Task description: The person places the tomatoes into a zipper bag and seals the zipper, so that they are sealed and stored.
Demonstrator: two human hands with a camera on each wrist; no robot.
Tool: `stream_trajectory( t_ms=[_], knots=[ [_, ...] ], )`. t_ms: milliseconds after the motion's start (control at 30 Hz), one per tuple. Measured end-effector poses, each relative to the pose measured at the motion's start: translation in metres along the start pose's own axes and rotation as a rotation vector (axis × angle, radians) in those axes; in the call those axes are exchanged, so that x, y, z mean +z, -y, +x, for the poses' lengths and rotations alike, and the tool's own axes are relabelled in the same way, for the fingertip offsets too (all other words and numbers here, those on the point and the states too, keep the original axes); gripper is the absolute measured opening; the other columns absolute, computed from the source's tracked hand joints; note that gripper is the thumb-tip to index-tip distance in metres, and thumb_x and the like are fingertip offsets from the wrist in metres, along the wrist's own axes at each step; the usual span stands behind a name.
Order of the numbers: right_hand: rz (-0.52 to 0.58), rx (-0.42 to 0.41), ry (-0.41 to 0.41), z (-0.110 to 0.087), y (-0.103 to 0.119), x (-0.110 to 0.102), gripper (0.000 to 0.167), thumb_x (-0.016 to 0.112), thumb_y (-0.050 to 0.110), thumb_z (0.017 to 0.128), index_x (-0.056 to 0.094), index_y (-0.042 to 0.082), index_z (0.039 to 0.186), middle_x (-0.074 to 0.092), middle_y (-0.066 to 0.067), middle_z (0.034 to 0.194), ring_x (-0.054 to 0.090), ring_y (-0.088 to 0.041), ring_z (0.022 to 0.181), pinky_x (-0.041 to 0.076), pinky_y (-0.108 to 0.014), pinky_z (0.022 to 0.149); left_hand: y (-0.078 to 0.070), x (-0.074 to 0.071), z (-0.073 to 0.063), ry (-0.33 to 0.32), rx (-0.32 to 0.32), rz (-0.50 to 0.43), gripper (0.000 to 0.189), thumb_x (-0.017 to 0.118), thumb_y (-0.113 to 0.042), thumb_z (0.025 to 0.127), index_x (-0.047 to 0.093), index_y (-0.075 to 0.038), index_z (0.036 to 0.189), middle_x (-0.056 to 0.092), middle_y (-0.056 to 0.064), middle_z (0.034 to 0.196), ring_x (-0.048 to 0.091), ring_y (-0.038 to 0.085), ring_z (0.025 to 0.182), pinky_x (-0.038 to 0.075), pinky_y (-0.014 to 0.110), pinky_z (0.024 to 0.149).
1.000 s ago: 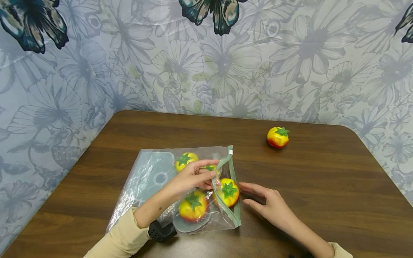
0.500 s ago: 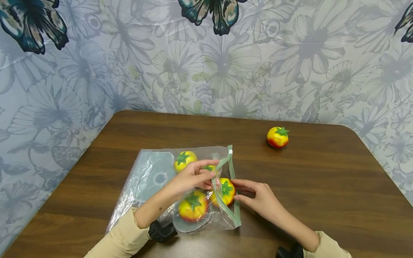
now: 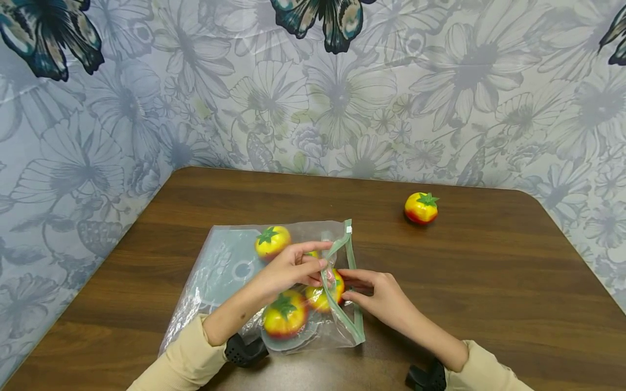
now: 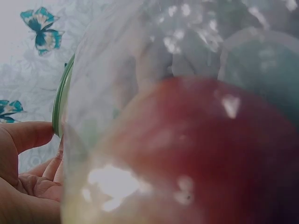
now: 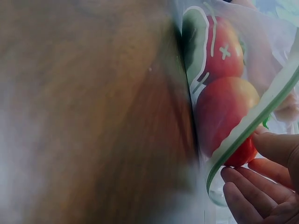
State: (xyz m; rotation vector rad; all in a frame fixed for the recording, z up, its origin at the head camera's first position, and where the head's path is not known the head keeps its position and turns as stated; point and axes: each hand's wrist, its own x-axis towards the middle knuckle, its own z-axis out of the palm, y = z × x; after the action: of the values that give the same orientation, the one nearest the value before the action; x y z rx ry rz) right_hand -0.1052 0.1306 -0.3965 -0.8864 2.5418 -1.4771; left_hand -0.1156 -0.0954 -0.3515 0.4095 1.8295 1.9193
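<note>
A clear zip bag [image 3: 235, 239] with a green rim [image 3: 350, 258] lies on the table. My left hand [image 3: 288, 269] pinches the rim between thumb and fingers, keeping the mouth raised. At that mouth, the fingertips of my right hand [image 3: 388, 298] touch the right side of a yellow-red toy tomato [image 3: 318, 298], which is inside the bag. Nearer me in the bag sits another toy tomato [image 3: 283, 317], and a third [image 3: 271, 243] is farther back. A fourth is mostly hidden behind my left hand. Through the plastic, a red tomato [image 4: 205, 140] fills the left wrist view.
One more toy tomato [image 3: 421, 208] stands outside the bag, at the back right of the brown wooden table [image 3: 489, 271]. Behind the table's far edge rises a flowered wall covering [image 3: 342, 108]. Black wrist cameras [image 3: 244, 350] are strapped on near both cuffs.
My right hand has moved left, pushing its toy tomato deeper into the bag. The front and back tomatoes inside have shifted left. My left hand stays in place on the rim.
</note>
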Motion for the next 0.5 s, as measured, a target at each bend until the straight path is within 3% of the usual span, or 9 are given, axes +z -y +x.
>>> stream_trajectory(
  t_ms=[500],
  knots=[
    [-0.029, -0.010, 0.014, 0.0054, 0.0073, 0.0095, 0.038, 0.073, 0.002, 0.079, 0.063, -0.003, 0.116, 0.065, -0.012, 0.110, 0.064, -0.021, 0.095, 0.052, -0.027, 0.078, 0.0003, -0.0004, 0.0003, 0.019, 0.020, -0.005, 0.046, 0.056, -0.009, 0.093, 0.043, 0.004, 0.136, 0.067, 0.010, 0.085, 0.063, 0.016, 0.071, 0.054, 0.036, 0.074]
  ],
)
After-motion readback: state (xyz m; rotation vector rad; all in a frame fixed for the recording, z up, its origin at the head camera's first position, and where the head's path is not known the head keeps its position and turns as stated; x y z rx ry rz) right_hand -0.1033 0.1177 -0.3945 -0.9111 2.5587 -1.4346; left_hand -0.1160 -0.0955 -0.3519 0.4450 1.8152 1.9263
